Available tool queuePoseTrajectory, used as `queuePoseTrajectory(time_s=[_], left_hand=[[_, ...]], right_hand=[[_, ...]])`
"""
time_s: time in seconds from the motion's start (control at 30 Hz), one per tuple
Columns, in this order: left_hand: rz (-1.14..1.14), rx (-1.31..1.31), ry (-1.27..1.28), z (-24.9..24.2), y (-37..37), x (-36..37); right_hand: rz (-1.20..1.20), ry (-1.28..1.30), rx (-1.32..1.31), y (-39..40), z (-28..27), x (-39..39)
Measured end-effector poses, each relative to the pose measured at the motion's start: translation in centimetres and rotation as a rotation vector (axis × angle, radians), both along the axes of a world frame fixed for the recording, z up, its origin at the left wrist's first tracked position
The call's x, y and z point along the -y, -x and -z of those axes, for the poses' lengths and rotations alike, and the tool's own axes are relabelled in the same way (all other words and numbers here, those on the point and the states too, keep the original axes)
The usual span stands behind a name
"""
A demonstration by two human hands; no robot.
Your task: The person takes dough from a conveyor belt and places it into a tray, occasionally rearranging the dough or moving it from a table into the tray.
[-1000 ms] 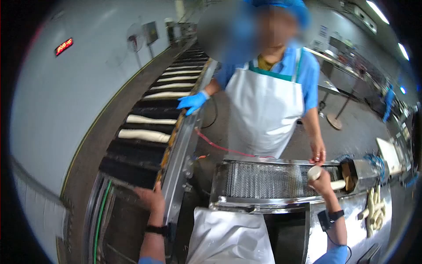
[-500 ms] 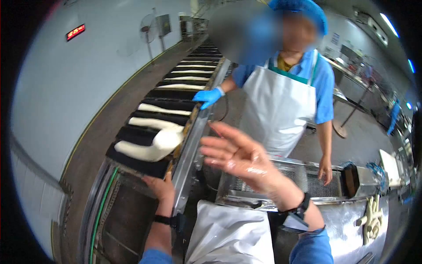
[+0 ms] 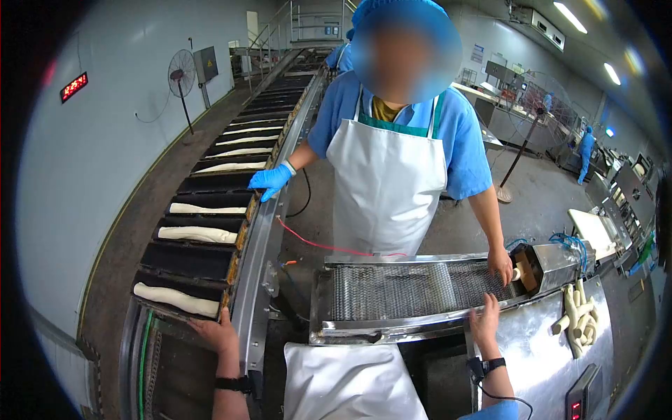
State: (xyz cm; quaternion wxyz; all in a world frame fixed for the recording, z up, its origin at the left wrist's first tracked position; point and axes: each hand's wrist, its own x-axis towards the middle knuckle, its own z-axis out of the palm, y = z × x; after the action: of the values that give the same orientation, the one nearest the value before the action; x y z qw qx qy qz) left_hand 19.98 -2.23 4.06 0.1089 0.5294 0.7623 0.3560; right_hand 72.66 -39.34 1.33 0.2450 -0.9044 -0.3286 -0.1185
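My left hand point(image 3: 217, 332) grips the near right corner of the closest black baking pan point(image 3: 157, 280), thumb at the side and fingers at the front edge. In that pan lies a long strip of white dough point(image 3: 175, 299). My right hand point(image 3: 486, 323) is at the near rim of a mesh conveyor point(image 3: 392, 290), empty, its fingers stretched upward. A co-worker's bare hand point(image 3: 500, 264) reaches down to the belt close by. Beside it, a pale dough piece point(image 3: 516, 274) shows at the opening of a metal housing point(image 3: 560, 262).
A row of black pans, several with dough strips point(image 3: 198, 234), runs away along a steel rail point(image 3: 262, 259). The co-worker's blue-gloved hand point(image 3: 271, 180) rests by the pans. Dough pieces point(image 3: 577, 322) lie heaped on the steel table point(image 3: 521, 357), near a digital display point(image 3: 583, 395).
My right hand has moved from above the pans down and right to the conveyor. The blurred dough in the nearest pan now lies lengthwise. The co-worker's bare hand has moved onto the belt.
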Motion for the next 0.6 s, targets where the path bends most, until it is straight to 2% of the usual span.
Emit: queuePoseTrajectory(time_s=[0.07, 0.1, 0.17, 0.6], left_hand=[[0.001, -0.008, -0.016, 0.5, 0.1, -0.2], [0.003, -0.018, -0.006, 1.0, 0.8, 0.2], [0.002, -0.037, -0.051, 1.5, 0.9, 0.3], [-0.026, -0.057, 0.017, 1.0, 0.4, -0.2]], right_hand=[[0.218, 0.115, -0.013, -2.1, 3.2, 4.4], [0.219, 0.126, -0.022, -1.4, 3.3, 6.0], [0.466, 0.331, -0.073, -1.7, 2.9, 7.6], [0.497, 0.395, -0.172, -2.4, 1.3, 3.5]])
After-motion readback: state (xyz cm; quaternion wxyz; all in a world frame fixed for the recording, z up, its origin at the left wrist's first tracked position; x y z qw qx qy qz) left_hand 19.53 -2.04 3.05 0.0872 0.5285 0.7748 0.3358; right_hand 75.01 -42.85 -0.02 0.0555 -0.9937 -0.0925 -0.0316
